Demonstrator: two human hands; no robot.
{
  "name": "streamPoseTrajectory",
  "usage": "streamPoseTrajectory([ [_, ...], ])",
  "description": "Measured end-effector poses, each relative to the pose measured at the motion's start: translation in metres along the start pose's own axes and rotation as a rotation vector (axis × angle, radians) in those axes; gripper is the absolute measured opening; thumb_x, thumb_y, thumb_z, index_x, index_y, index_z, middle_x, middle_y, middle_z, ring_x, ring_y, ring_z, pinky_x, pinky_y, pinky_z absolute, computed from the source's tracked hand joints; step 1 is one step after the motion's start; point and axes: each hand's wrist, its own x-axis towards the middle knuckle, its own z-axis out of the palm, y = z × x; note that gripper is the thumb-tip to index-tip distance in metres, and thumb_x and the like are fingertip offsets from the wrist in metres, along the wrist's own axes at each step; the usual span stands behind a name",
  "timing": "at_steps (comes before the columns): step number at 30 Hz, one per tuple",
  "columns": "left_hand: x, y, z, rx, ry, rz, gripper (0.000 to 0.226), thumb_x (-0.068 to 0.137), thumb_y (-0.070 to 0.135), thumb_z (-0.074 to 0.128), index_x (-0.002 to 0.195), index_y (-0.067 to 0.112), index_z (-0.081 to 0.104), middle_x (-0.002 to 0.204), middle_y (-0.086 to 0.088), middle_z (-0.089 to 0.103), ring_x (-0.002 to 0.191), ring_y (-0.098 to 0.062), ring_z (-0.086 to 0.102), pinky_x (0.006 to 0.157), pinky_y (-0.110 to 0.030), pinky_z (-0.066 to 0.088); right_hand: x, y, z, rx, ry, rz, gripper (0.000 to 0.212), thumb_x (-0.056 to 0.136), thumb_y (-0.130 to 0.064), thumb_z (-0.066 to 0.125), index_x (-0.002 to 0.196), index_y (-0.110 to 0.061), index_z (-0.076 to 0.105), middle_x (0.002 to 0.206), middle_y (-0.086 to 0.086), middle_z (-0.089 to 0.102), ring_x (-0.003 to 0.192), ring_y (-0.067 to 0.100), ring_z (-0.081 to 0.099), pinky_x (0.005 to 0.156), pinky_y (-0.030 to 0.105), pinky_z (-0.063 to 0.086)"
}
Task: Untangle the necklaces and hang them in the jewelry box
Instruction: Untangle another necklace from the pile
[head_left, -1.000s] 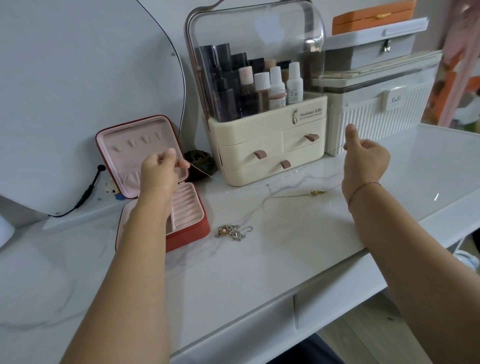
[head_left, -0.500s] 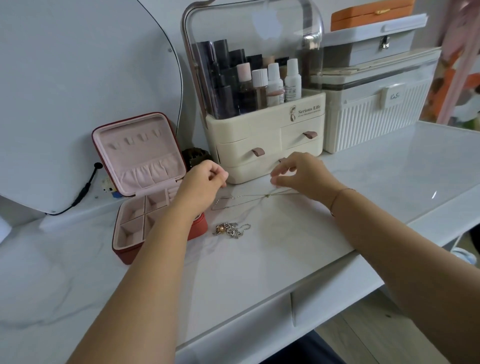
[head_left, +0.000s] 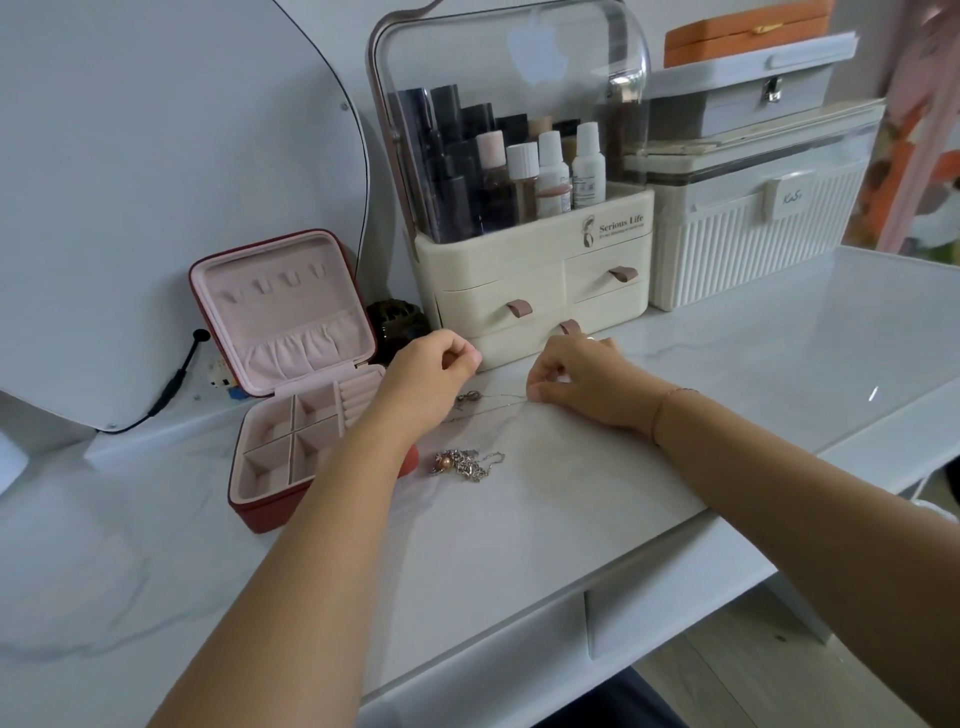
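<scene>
A red jewelry box (head_left: 260, 512) with pink lining stands open at the left, its lid upright with small hooks. A thin necklace chain (head_left: 493, 404) with a small bow pendant stretches low over the white tabletop between my hands. My left hand (head_left: 434, 366) pinches one end beside the box. My right hand (head_left: 576, 379) pinches the other end in front of the cream organizer. A tangled silver clump of necklaces (head_left: 465, 464) with a copper bead lies on the table below the chain, untouched.
A cream cosmetics organizer (head_left: 535, 280) with drawers and a clear dome stands right behind my hands. White ribbed case (head_left: 753, 228) with stacked boxes at right. A dark round object (head_left: 395, 325) sits behind the box. A mirror (head_left: 156, 182) with a black cable leans at left.
A second ago my hands were raised and far apart with the chain stretched. They have come down and together over the table, and the chain now hangs short between them.
</scene>
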Motion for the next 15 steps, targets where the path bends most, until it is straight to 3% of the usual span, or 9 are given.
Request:
streamPoseTrajectory([
  [3,-0.003,0.007,0.004,-0.189,-0.082,0.015,0.014,0.096,0.024,0.053,0.1,0.022,0.066,0.094,0.01,0.07,0.096,-0.007,0.063,0.084,-0.021,0.045,-0.001,-0.004,-0.003,0.255,0.109,-0.065,0.011,0.087,-0.023,0.068,0.078,-0.028,0.064,0.083,-0.011,0.057,0.081,-0.002,0.051,0.08,0.018,0.039],
  [5,-0.006,0.012,0.008,-0.313,-0.165,0.003,0.016,0.097,0.022,0.053,0.107,0.023,0.065,0.092,0.01,0.072,0.096,-0.005,0.065,0.089,-0.022,0.046,-0.003,-0.009,-0.007,0.405,0.139,-0.044,0.012,0.086,-0.022,0.07,0.076,-0.026,0.064,0.08,-0.008,0.06,0.066,-0.008,0.051,0.066,0.007,0.038],
  [10,-0.01,0.02,0.009,-0.552,-0.246,-0.059,0.009,0.093,0.014,0.059,0.099,0.017,0.065,0.076,0.001,0.073,0.074,-0.011,0.069,0.065,-0.017,0.048,-0.001,-0.011,-0.009,0.544,0.139,0.021,0.013,0.086,-0.023,0.07,0.074,-0.024,0.066,0.072,-0.01,0.061,0.061,-0.009,0.051,0.061,0.004,0.037],
  [15,-0.011,0.02,0.009,-0.6,-0.207,-0.105,0.006,0.084,0.007,0.069,0.089,0.011,0.068,0.067,0.0,0.071,0.062,-0.01,0.067,0.064,-0.017,0.053,0.001,-0.01,-0.006,0.566,0.127,0.039,0.014,0.086,-0.025,0.07,0.072,-0.024,0.067,0.072,-0.006,0.062,0.065,-0.001,0.05,0.064,0.01,0.04],
])
